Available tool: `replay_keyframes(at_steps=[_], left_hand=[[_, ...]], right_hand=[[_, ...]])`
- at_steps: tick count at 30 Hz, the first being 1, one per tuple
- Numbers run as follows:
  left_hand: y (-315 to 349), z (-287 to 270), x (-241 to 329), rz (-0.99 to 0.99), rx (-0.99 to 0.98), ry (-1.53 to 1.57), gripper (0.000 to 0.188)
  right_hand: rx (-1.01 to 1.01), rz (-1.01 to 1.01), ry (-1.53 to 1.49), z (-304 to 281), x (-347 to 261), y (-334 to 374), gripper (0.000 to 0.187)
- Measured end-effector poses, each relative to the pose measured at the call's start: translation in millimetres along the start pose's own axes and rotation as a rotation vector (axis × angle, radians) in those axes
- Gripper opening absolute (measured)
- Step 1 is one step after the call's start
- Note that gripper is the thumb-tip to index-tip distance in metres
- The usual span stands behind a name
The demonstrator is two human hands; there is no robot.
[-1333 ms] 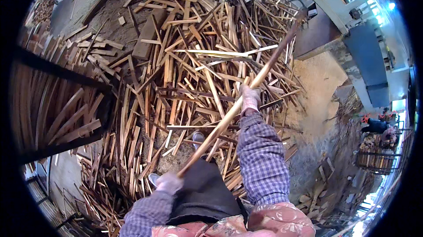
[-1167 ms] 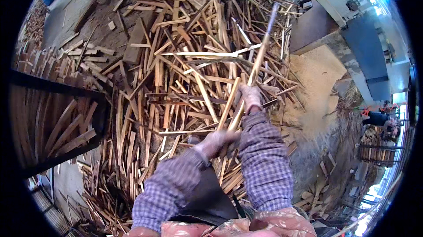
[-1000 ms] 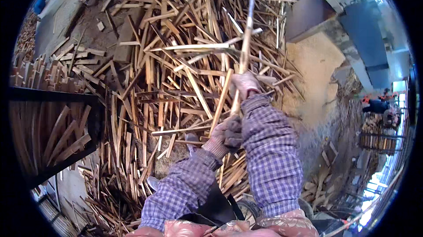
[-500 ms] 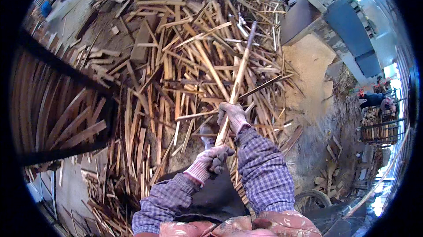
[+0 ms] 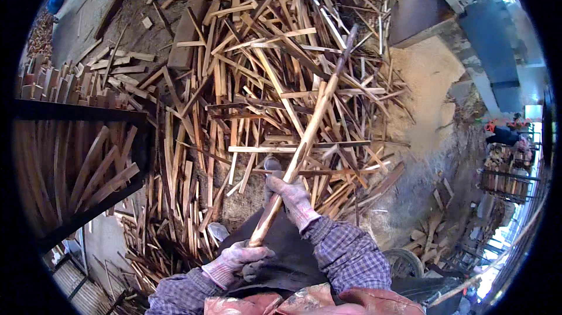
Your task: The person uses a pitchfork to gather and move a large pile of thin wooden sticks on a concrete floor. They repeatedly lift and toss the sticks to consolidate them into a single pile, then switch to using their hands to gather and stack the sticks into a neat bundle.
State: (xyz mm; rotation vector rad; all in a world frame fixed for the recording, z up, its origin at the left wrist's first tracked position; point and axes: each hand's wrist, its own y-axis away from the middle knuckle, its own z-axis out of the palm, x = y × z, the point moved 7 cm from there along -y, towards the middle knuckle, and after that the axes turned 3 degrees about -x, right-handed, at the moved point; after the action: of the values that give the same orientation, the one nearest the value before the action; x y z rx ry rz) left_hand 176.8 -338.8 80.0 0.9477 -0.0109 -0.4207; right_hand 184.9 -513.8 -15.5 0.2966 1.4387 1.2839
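A long, pale wooden strip [image 5: 313,122] with a darkened far tip runs slantwise from my lap over the scrap pile. My right hand [image 5: 291,198], in a pale knitted glove, is wrapped round its lower part. At the near end, my left hand [image 5: 241,259] is closed on the strip, its gloved fingers curled. Under the strip's far half lies a heap of loose wooden strips [image 5: 234,69], crossing in all directions. A dark cloth [image 5: 287,250] covers my lap beneath both hands, and the toe of a shoe [image 5: 272,164] shows just beyond my right hand.
On the left stands a dark metal frame rack [image 5: 82,110] holding upright wooden slats. Sawdust [image 5: 418,87] covers ground to the right, beside a blue-grey machine panel [image 5: 486,46]. A wheel [image 5: 404,263] sits near my right elbow. At the far right, a person [image 5: 504,135] bends near stacked wood.
Both hands have drawn back toward my body and to the left, bringing the wooden strip with them. My view has shifted slightly, showing more of the left rack.
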Motion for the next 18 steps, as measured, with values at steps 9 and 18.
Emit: replay_keyframes(at_steps=[9,18], left_hand=[[-18,3,17,0.222,-0.193,-0.07,0.041],[30,-74,-145,0.056,-0.421,0.104,0.032]], right_hand=[[-0.012,-0.164,0.177,-22,-92,-65,0.021],[0.034,-0.31,0.039,-42,40,20,0.023]])
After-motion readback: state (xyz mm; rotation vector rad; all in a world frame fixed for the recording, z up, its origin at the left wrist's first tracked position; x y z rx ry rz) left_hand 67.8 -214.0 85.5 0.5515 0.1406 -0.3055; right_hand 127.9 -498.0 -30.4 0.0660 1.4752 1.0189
